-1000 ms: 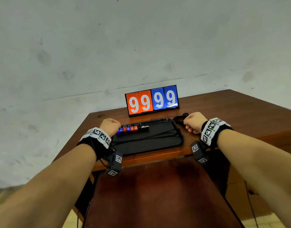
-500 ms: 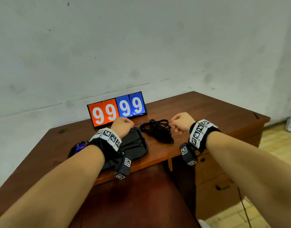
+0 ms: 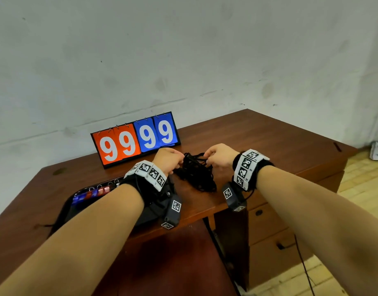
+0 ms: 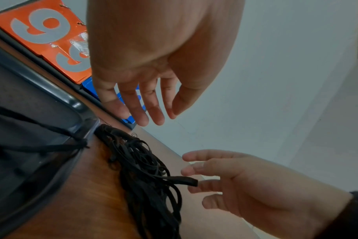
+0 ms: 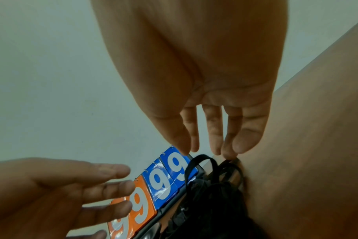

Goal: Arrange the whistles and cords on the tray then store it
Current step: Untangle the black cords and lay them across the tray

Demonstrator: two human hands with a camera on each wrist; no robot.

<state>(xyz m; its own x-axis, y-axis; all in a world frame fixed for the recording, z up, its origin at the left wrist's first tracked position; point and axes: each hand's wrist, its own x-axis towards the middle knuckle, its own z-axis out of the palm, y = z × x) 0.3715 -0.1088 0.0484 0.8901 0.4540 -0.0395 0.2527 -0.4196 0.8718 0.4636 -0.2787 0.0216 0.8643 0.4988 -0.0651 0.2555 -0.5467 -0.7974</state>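
Observation:
A tangled pile of black cords (image 3: 196,174) lies on the wooden desk, just right of the black tray (image 3: 65,210). A row of red, blue and black whistles (image 3: 92,193) lines the tray's far edge, and one cord (image 4: 31,122) lies across the tray (image 4: 51,90). My left hand (image 3: 177,161) hovers at the pile's left side with fingers straight and holds nothing (image 4: 159,116). On the other side, my right hand (image 3: 207,160) has its fingers spread. Its fingertips (image 5: 228,155) touch the top loops of the cords (image 5: 210,202).
A flip scoreboard (image 3: 134,139) reading 99 99 stands behind the hands against the wall. The desk has drawers (image 3: 269,231) at the right, and a dark brown surface (image 3: 162,263) sits in front of it. My left forearm covers most of the tray.
My left hand has left the whistles on the tray and moved right to the cord pile. The right hand has stayed at the pile. My head has turned right.

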